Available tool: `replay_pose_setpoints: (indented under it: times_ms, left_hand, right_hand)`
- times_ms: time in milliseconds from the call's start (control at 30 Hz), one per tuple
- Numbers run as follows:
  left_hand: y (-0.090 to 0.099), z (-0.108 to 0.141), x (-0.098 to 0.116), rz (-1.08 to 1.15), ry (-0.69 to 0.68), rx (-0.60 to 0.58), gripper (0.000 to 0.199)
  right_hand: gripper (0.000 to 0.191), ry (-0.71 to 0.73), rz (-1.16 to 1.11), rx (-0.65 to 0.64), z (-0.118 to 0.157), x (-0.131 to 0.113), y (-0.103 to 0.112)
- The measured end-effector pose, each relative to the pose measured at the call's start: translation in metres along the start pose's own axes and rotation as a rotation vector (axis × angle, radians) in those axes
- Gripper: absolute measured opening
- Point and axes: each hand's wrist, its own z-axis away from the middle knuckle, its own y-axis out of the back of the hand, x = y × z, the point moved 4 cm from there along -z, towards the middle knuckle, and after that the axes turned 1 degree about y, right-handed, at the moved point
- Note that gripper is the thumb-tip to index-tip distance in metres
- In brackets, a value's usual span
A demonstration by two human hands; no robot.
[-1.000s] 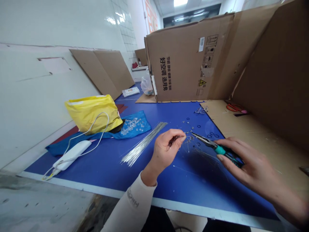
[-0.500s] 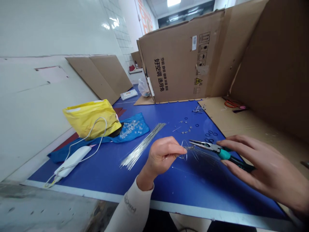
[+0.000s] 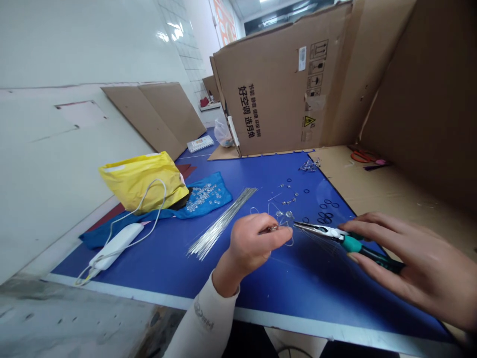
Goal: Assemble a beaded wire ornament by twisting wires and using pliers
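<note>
My left hand (image 3: 255, 238) is closed, thumb and fingers pinching a thin bent wire (image 3: 288, 241) in front of my body. Two clear beads (image 3: 289, 214) show just above the fingertips, near the wire; part of the piece is hidden in the palm. In my right hand (image 3: 404, 261) is a pair of needle-nose pliers (image 3: 350, 243) with green and black handles. Its jaws point left, their tips just right of my left fingertips. Whether the jaws touch the wire I cannot tell.
A bundle of straight silver wires (image 3: 223, 223) lies left of my hands on the blue table (image 3: 298, 298). Clear beads (image 3: 203, 196) rest on blue cloth beside a yellow bag (image 3: 145, 179). Black rings (image 3: 325, 217), a white power strip (image 3: 115, 246), scissors (image 3: 363, 156) and a large cardboard box (image 3: 279, 99) stand around.
My left hand has turned, and the wire piece has shifted, with two clear beads now showing above the fingers. The pliers have moved slightly right.
</note>
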Motion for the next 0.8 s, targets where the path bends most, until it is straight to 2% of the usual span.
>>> replay_pose_setpoints:
  times_ms: [67,167,267,467,800]
  left_hand:
    - [-0.004,0.002,0.001,-0.109,0.013,-0.035,0.030]
    - [-0.010,0.005,0.000,-0.152,0.067,-0.083,0.027]
    - [-0.013,0.002,0.003,-0.135,0.047,-0.119,0.029]
    - [-0.013,-0.005,0.002,-0.032,0.198,-0.221,0.029]
    - [-0.018,0.007,0.010,-0.283,-0.084,-0.147,0.030]
  right_hand:
    - [0.037,-0.033,-0.028,-0.028,0.001,0.001,-0.003]
    - [0.037,-0.038,-0.057,-0.051,0.001,0.001,-0.006]
    - [0.036,-0.011,-0.038,-0.057,0.000,0.002,-0.009]
    - [0.036,0.012,0.003,-0.068,0.000,0.003,-0.010]
    - [0.034,0.041,0.028,-0.069,-0.002,0.003,-0.009]
